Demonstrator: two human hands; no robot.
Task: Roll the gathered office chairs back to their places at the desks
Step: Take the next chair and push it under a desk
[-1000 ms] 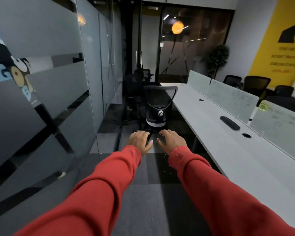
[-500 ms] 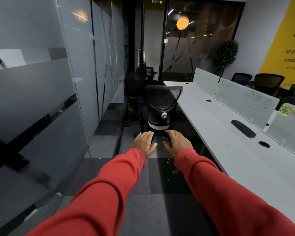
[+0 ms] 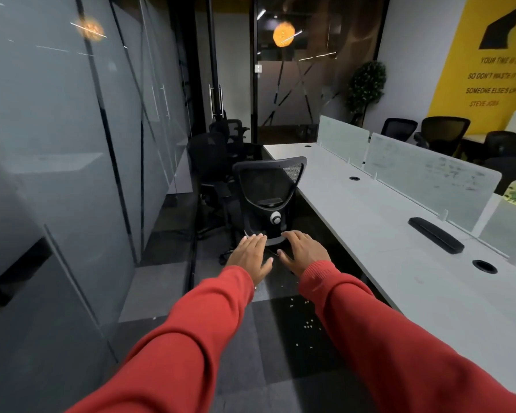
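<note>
A black mesh-backed office chair [image 3: 268, 186] is seen in the aisle, just left of the long white worktop [image 3: 370, 228], with its back turned to the camera. Both arms in red sleeves are stretched toward it. The left hand [image 3: 250, 254] and the right hand [image 3: 303, 251] are held flat and open, palms down, with fingers straight and nothing gripped. Their fingertips reach the lower edge of the chair's back; whether it is actually touched cannot be told. More dark chairs [image 3: 218, 150] are bunched farther off, by the glass partition [image 3: 57, 144] on the left. Frosted dividers [image 3: 429, 174] are fixed along the worktop's right edge, and a flat black object [image 3: 435, 239] lies beside them.
</note>
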